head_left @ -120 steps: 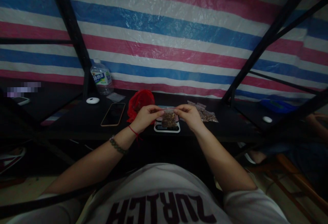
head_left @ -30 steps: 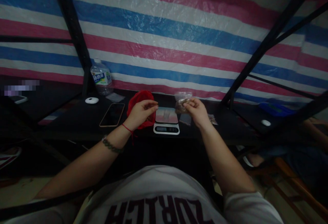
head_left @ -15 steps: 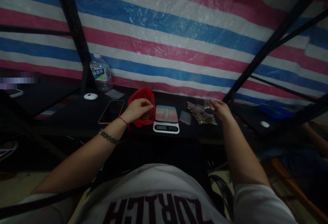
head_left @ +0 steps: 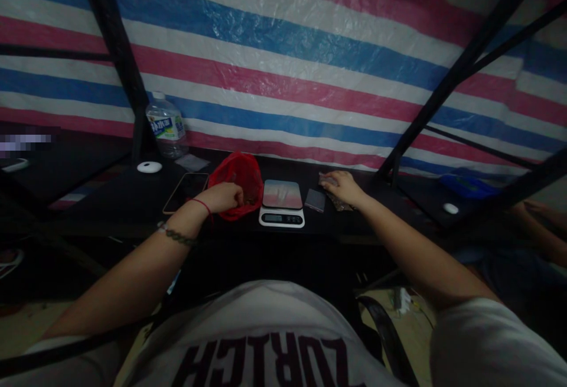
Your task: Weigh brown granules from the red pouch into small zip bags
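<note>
My left hand reaches into the mouth of a red plastic bag. Its fingers are curled together over small brown contents; what they pinch is too dark to make out. A white kitchen scale with a shiny plate stands just right of that bag, nothing visible on the plate. My right hand lies over several small clear bags of brown bits, covering most of them. Its fingers stretch out across the bags at the left of the pile. Between scale and pile lies a flat stack of small plastic bags.
Left of the red bag lie a phone, a white oval object and a flat clear plastic bag. A large water bottle stands behind them. Dark frame posts rise at both sides. Another person's arm shows far right.
My right hand has moved left, from the pile's right end with a small bag in its fingers to on top of the pile. My left hand has gone lower into the red bag.
</note>
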A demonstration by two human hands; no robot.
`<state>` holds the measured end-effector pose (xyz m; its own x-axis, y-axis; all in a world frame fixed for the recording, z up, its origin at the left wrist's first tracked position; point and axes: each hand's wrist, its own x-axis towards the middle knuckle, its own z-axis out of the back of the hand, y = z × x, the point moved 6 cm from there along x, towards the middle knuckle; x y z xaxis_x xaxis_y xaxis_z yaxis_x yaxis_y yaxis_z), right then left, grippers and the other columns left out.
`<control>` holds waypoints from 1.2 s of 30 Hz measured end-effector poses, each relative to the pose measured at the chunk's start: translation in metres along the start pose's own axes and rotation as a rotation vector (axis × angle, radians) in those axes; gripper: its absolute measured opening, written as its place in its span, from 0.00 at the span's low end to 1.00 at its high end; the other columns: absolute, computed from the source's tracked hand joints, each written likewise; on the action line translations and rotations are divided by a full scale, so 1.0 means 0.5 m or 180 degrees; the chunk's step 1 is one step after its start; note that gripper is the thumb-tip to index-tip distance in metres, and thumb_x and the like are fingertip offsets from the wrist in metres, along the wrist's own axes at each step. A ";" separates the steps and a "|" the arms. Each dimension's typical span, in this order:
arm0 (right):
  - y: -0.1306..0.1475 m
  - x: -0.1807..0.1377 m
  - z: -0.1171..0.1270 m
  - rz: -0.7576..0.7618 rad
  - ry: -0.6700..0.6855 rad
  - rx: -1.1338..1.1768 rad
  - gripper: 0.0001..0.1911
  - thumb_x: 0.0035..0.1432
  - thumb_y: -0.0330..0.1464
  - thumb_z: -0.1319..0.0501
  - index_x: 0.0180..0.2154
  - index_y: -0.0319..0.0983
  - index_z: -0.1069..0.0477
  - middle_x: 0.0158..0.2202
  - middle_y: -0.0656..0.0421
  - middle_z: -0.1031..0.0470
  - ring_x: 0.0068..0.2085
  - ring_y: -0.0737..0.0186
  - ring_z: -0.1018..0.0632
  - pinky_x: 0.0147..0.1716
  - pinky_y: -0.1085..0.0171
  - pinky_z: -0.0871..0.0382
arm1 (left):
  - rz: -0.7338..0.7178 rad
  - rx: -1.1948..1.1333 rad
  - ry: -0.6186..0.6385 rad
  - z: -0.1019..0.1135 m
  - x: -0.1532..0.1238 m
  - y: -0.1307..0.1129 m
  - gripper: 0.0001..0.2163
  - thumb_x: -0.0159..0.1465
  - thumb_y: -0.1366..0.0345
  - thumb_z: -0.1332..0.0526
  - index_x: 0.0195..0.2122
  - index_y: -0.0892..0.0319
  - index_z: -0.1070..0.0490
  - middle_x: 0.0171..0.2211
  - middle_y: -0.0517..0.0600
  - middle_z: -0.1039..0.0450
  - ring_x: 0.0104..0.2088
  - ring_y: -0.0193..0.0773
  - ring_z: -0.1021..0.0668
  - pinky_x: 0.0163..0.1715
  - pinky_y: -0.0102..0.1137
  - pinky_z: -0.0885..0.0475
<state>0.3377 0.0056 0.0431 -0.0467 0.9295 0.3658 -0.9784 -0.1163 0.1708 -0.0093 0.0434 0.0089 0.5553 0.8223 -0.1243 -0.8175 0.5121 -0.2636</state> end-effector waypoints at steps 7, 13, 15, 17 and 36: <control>0.219 0.005 -0.011 0.0812 -0.0519 0.1035 0.10 0.58 0.29 0.41 0.41 0.38 0.25 0.43 0.52 0.24 0.48 0.55 0.27 0.53 0.53 0.38 | 0.0011 0.0317 -0.0161 -0.001 0.001 0.007 0.15 0.48 0.62 0.38 0.37 0.59 0.23 0.38 0.55 0.22 0.36 0.43 0.22 0.33 0.28 0.32; 0.406 0.030 -0.113 0.1799 0.0731 0.1372 0.17 0.57 0.22 0.45 0.45 0.38 0.25 0.46 0.54 0.24 0.48 0.61 0.26 0.50 0.62 0.35 | -0.0026 0.0256 -0.0025 0.009 0.003 0.027 0.15 0.52 0.62 0.39 0.40 0.55 0.22 0.39 0.54 0.21 0.39 0.41 0.22 0.40 0.27 0.31; 0.446 0.043 -0.155 0.1989 0.1109 0.1288 0.18 0.57 0.21 0.45 0.47 0.38 0.26 0.47 0.55 0.24 0.48 0.61 0.26 0.50 0.63 0.35 | -0.0030 0.0279 0.0154 0.014 -0.004 0.030 0.13 0.54 0.61 0.40 0.37 0.53 0.21 0.37 0.51 0.20 0.37 0.39 0.22 0.40 0.27 0.32; 0.473 0.056 -0.192 0.2125 0.1387 0.1200 0.18 0.56 0.21 0.44 0.48 0.38 0.27 0.48 0.54 0.24 0.47 0.61 0.25 0.48 0.63 0.34 | -0.0044 0.0340 0.0311 0.018 -0.014 0.027 0.11 0.55 0.61 0.42 0.35 0.52 0.20 0.35 0.51 0.20 0.36 0.38 0.22 0.39 0.27 0.32; 0.534 0.102 -0.264 0.2142 0.1848 0.0642 0.12 0.54 0.26 0.39 0.42 0.37 0.23 0.40 0.55 0.21 0.38 0.62 0.23 0.36 0.68 0.35 | 0.0252 0.0446 0.0051 0.014 -0.001 0.056 0.12 0.53 0.60 0.39 0.31 0.61 0.21 0.34 0.60 0.22 0.34 0.47 0.22 0.37 0.33 0.31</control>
<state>0.0477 0.0681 -0.0132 -0.7426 0.6668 -0.0625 -0.6566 -0.7063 0.2647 -0.0334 0.0592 0.0082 0.4896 0.8580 -0.1550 -0.8715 0.4763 -0.1164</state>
